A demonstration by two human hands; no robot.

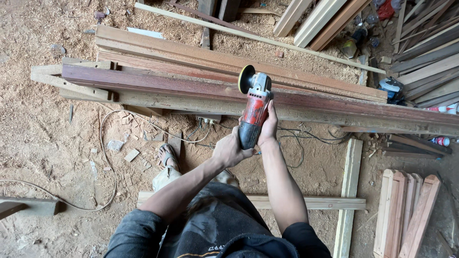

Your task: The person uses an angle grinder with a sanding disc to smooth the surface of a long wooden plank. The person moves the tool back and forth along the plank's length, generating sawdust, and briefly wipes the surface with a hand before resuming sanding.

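Note:
I hold a red and black angle grinder (253,112) with both hands over a long reddish wooden beam (158,82). My left hand (229,149) grips the black rear end of its body. My right hand (268,128) wraps the right side of the red body. The grinder's round sanding disc (245,79) stands on edge against the top of the beam. The beam lies across paler wooden supports (71,86), with other long boards (201,57) stacked just behind it.
Sawdust covers the ground. A white cable (107,162) loops on the floor at left and a power strip (209,119) sits under the beam. Planks lie by my sandalled foot (168,156). Stacked timber (425,52) fills the upper right; shaped boards (406,210) lie lower right.

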